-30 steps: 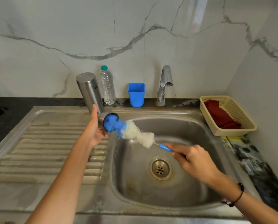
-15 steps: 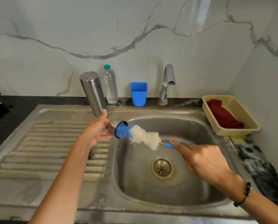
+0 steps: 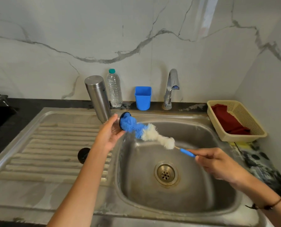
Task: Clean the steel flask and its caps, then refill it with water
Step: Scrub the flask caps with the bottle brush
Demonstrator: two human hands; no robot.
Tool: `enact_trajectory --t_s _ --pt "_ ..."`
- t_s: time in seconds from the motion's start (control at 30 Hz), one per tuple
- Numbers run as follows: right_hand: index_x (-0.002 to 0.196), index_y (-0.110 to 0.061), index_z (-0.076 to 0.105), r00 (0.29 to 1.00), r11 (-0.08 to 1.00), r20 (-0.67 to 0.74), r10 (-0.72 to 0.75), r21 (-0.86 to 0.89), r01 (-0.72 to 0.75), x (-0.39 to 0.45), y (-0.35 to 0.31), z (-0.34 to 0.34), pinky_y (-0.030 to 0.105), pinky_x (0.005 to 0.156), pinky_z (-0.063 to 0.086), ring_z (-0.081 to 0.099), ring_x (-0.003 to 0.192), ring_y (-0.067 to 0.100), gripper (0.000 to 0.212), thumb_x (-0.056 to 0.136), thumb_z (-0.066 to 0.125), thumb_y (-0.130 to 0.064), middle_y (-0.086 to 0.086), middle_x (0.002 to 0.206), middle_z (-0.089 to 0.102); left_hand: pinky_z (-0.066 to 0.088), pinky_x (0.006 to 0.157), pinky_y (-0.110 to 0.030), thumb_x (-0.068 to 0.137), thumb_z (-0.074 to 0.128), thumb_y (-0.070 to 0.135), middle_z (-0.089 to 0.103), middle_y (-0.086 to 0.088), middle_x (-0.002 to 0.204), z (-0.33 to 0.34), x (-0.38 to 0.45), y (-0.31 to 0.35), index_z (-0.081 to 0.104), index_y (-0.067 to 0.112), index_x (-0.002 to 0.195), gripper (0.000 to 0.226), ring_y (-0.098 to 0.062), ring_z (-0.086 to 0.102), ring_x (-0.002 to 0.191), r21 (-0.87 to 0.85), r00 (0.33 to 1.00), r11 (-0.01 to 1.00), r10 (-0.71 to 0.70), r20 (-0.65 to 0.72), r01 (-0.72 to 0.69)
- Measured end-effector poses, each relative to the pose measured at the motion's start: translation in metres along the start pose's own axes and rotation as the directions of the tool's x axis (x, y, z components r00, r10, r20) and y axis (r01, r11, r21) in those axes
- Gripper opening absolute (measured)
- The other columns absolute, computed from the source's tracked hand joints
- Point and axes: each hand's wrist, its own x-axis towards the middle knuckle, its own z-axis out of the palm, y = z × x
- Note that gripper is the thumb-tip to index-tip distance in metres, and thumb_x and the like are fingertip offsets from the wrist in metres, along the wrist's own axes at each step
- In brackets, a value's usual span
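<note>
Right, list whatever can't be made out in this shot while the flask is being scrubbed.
Head view, the only one:
- Steel flask: its mouth and inside are hidden by the left hand and the bottle brush.
- Flask lettering: too small.
- Black cap on the drainboard: partly behind the left forearm.
- Brush handle end: buried in the right hand.
- Rack at the left edge: cut off.
</note>
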Motion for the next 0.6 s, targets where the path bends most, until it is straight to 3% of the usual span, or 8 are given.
enact_trajectory --t_s 0.13,0.3,0.37,0.4,0.43,0.47,0.53,0.6 --pt "0.101 -0.026 0.068 0.999 0.997 0.0 -0.054 -0.054 0.054 -0.003 -0.001 -0.016 0.012 0.035 0.023 0.027 0.038 0.004 0.035 0.093 0.047 0.0 -0.004 0.045 0.033 0.054 0.084 -0.038 0.091 0.057 0.024 0.063 -0.018 0.114 0.001 0.002 -0.004 0.056 0.006 0.114 0.029 -0.029 0.063 0.105 -0.051 0.999 0.997 -0.049 0.021 0.05" --pt "0.103 -0.022 0.07 0.999 0.999 -0.007 -0.052 0.014 0.052 -0.009 -0.003 -0.035 0.014 0.035 0.022 0.028 0.039 0.007 0.03 0.09 0.052 -0.001 0.003 0.049 0.032 0.053 0.085 -0.043 0.089 0.059 0.026 0.06 -0.02 0.119 0.002 0.006 -0.011 0.056 0.002 0.116 0.035 -0.034 0.058 0.112 -0.362 0.995 0.927 -0.105 -0.002 0.097" --pt "0.103 -0.022 0.072 1.0 0.995 -0.021 -0.023 0.096 0.025 -0.017 -0.005 -0.043 0.013 0.034 0.022 0.027 0.039 0.007 0.026 0.077 0.073 -0.021 0.006 0.052 0.029 0.051 0.084 -0.049 0.091 0.058 0.032 0.059 -0.023 0.118 -0.005 0.01 -0.01 0.055 0.005 0.112 0.034 -0.038 0.057 0.112 -0.398 0.993 0.91 -0.114 0.021 0.113" --pt "0.104 -0.025 0.073 0.999 0.994 -0.027 -0.027 0.109 0.03 -0.019 -0.004 -0.045 0.014 0.035 0.022 0.026 0.039 0.007 0.039 0.067 0.08 -0.035 0.005 0.052 0.029 0.05 0.086 -0.053 0.092 0.057 0.033 0.059 -0.025 0.116 -0.007 0.01 -0.01 0.054 0.008 0.108 0.03 -0.04 0.056 0.111 -0.402 0.992 0.907 -0.116 0.045 0.124" --pt "0.106 -0.028 0.072 0.998 0.994 -0.046 -0.052 0.09 0.056 -0.021 -0.004 -0.045 0.015 0.035 0.021 0.027 0.039 0.006 0.04 0.068 0.08 -0.036 0.003 0.051 0.029 0.049 0.09 -0.056 0.092 0.057 0.032 0.059 -0.025 0.116 -0.008 0.009 -0.01 0.054 0.01 0.103 0.024 -0.042 0.056 0.112 -0.405 0.992 0.906 -0.107 0.069 0.126" --pt "0.109 -0.028 0.07 0.992 0.993 -0.082 -0.094 0.07 0.1 -0.02 -0.004 -0.04 0.015 0.036 0.022 0.029 0.038 0.004 0.031 0.079 0.072 -0.025 -0.002 0.048 0.033 0.047 0.093 -0.056 0.093 0.057 0.028 0.059 -0.025 0.116 -0.007 0.008 -0.01 0.054 0.012 0.101 0.018 -0.042 0.056 0.113 -0.401 0.993 0.91 -0.086 0.078 0.11" --pt "0.112 -0.028 0.063 0.974 0.978 -0.095 -0.205 0.017 0.208 -0.017 -0.006 -0.022 0.008 0.038 0.031 0.046 0.039 -0.002 0.036 0.092 0.05 -0.002 -0.013 0.047 0.052 0.046 0.097 -0.054 0.092 0.057 0.018 0.058 -0.018 0.12 -0.005 0.008 -0.012 0.055 0.016 0.111 0.019 -0.038 0.056 0.114 -0.358 0.997 0.933 -0.02 0.073 0.045" --pt "0.116 -0.031 0.059 0.951 0.956 -0.097 -0.294 -0.003 0.295 -0.013 -0.007 0.002 -0.001 0.062 0.041 0.061 0.075 -0.015 0.042 0.093 0.046 0.001 -0.027 0.089 0.069 0.043 0.101 -0.051 0.092 0.056 0.013 0.058 -0.017 0.123 -0.003 0.007 -0.013 0.052 0.015 0.12 0.029 -0.035 0.057 0.115 -0.322 0.999 0.947 0.015 0.052 0.002"
